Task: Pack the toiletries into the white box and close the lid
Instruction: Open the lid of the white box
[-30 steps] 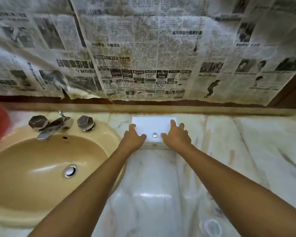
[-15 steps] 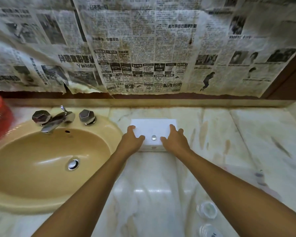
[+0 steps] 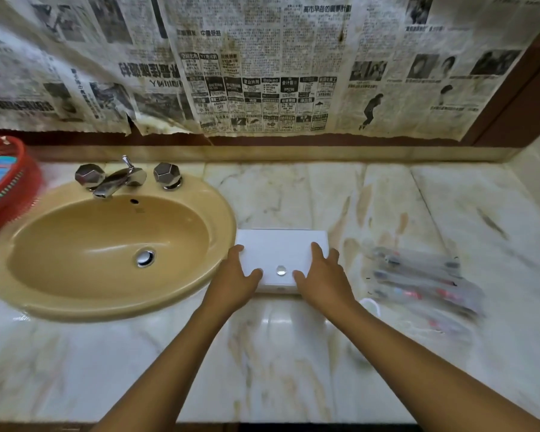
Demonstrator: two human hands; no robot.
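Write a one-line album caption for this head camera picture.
Both hands, left and right, hold a closed white box beside a sink.

Head camera — looks down, close over countertop point(image 3: 278, 353)
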